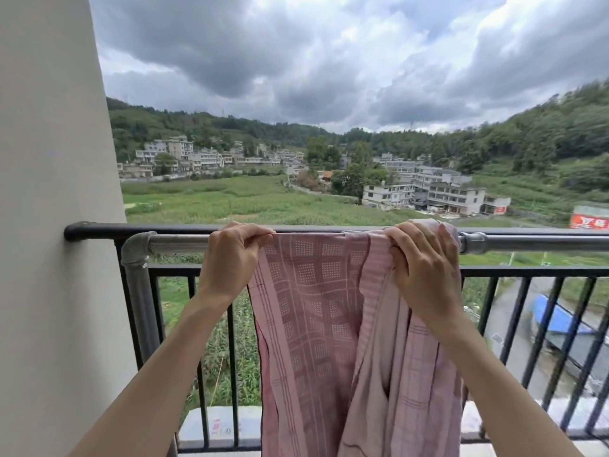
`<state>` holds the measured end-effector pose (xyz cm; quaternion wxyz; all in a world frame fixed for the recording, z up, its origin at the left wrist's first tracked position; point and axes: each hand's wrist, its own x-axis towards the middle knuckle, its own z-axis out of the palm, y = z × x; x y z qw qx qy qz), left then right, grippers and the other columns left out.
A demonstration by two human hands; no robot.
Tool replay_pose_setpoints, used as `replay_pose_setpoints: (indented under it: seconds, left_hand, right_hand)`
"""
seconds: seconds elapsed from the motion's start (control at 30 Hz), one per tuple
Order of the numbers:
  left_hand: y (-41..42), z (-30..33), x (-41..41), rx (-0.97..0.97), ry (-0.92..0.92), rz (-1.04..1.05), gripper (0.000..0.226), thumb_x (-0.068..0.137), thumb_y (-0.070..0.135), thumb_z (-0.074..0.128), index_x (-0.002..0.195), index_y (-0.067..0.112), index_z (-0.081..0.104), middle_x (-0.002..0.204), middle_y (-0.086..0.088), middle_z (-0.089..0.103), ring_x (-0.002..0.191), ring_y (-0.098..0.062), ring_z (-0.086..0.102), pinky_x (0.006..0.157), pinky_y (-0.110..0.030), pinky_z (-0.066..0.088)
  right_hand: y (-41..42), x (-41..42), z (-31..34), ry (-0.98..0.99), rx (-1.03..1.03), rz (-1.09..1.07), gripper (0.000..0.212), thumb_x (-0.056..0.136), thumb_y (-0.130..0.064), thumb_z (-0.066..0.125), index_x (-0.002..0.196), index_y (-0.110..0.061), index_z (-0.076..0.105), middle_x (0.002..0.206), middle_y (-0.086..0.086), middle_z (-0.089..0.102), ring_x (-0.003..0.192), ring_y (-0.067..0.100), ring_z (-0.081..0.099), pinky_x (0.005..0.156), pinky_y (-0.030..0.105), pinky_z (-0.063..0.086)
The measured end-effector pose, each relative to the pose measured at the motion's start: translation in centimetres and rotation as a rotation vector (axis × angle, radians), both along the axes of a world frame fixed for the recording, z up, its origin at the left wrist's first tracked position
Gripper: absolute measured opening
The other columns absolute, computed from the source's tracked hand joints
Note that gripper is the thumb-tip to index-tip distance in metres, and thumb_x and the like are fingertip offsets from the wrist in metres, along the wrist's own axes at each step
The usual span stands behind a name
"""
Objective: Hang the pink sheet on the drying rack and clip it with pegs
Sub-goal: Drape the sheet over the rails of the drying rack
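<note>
Both the left hand (230, 255) and right hand (425, 268) clench the pink sheet (313, 308) at the drying rack (178, 243) bar, mid-frame. Best to slide the hands apart, spreading the bunched right side flat before pegging.

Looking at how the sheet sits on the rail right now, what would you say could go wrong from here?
1. The pink sheet hangs bunched and folded between the left hand and right hand; left so, it may dry unevenly.
2. No pegs show on the steel rail; once both hands let go, wind could slide the sheet off.
3. The rail stands right by the balcony railing, so a slipped sheet might fall over it to the ground below.
</note>
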<state>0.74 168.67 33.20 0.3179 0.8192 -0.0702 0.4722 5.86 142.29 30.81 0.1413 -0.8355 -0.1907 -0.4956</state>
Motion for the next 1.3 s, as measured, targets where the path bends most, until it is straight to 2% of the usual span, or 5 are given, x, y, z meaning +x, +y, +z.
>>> replay_pose_setpoints:
  seconds: [0.2, 0.63, 0.8, 0.97, 1.3]
  left_hand:
    - [0.7, 0.0, -0.7, 0.036, 0.032, -0.016, 0.015, 0.083, 0.006, 0.063, 0.095, 0.011, 0.072, 0.093, -0.001, 0.071, 0.094, -0.021, 0.063, 0.089, -0.043, 0.05]
    - [7.1, 0.7, -3.7, 0.062, -0.059, 0.254, 0.007, 0.083, 0.009, 0.065, 0.085, 0.012, 0.07, 0.075, 0.008, 0.061, 0.072, -0.015, 0.053, 0.082, -0.049, 0.046]
    - [10.1, -0.3, -4.9, 0.177, 0.014, 0.349, 0.011, 0.083, 0.01, 0.065, 0.092, 0.014, 0.07, 0.093, -0.002, 0.07, 0.095, -0.026, 0.062, 0.092, -0.048, 0.041]
    - [8.8, -0.6, -4.8, 0.286, 0.105, 0.404, 0.029, 0.091, 0.028, 0.054, 0.117, 0.018, 0.061, 0.119, -0.005, 0.063, 0.118, -0.024, 0.053, 0.111, -0.052, 0.018]
    - [-6.1, -1.0, -0.6, 0.463, 0.016, -0.06, 0.034, 0.092, 0.021, 0.051, 0.126, 0.018, 0.054, 0.13, -0.001, 0.056, 0.13, -0.018, 0.04, 0.114, -0.042, 0.0]
  right_hand:
    - [-1.3, 0.2, 0.5, 0.071, 0.096, -0.059, 0.027, 0.089, -0.017, 0.047, 0.109, -0.012, 0.064, 0.118, 0.005, 0.064, 0.122, 0.026, 0.051, 0.116, 0.046, 0.013]
    - [10.4, -2.1, 2.3, 0.157, -0.079, 0.248, 0.049, 0.089, -0.042, 0.053, 0.132, -0.018, 0.051, 0.135, 0.003, 0.053, 0.129, 0.021, 0.043, 0.116, 0.047, 0.011]
    - [13.4, -2.0, 0.7, 0.116, -0.096, 0.252, 0.039, 0.088, -0.039, 0.056, 0.12, -0.018, 0.06, 0.112, 0.0, 0.065, 0.106, 0.023, 0.059, 0.106, 0.046, 0.025]
    - [12.5, -1.9, 0.3, 0.1, -0.088, 0.32, 0.042, 0.089, -0.034, 0.054, 0.127, -0.015, 0.056, 0.128, 0.0, 0.059, 0.125, 0.019, 0.049, 0.115, 0.04, 0.01]
    - [0.4, -4.9, -0.5, 0.024, 0.435, 0.114, 0.029, 0.087, -0.015, 0.061, 0.115, -0.011, 0.06, 0.116, 0.005, 0.06, 0.112, 0.018, 0.049, 0.101, 0.029, 0.031]
